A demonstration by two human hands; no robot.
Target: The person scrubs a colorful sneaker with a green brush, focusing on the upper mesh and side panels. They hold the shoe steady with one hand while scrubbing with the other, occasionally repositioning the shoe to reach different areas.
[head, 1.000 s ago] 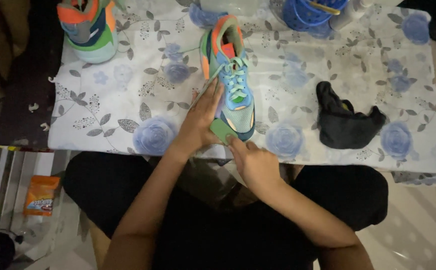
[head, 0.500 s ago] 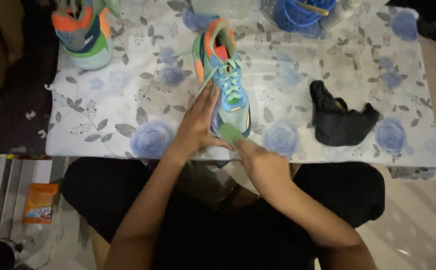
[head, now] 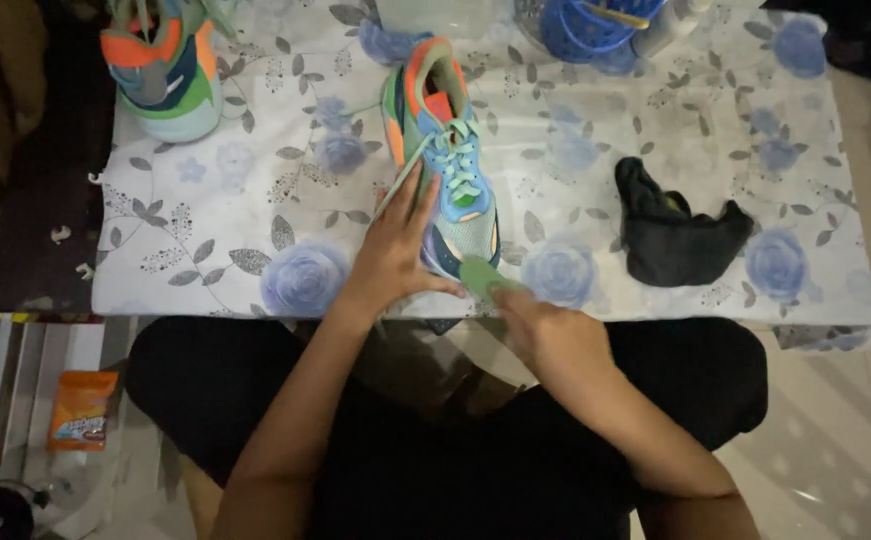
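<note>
Sneaker (head: 449, 165), bright with orange, teal and blue, lies toe toward us on the floral tablecloth (head: 256, 215) near its front edge. Our left hand (head: 396, 250) rests flat and open against its left side, fingers spread. Our right hand (head: 546, 335) pinches a small green pad (head: 481, 276) against the toe. A black cloth (head: 676, 235) lies to the right, the second sneaker (head: 161, 65) far left.
</note>
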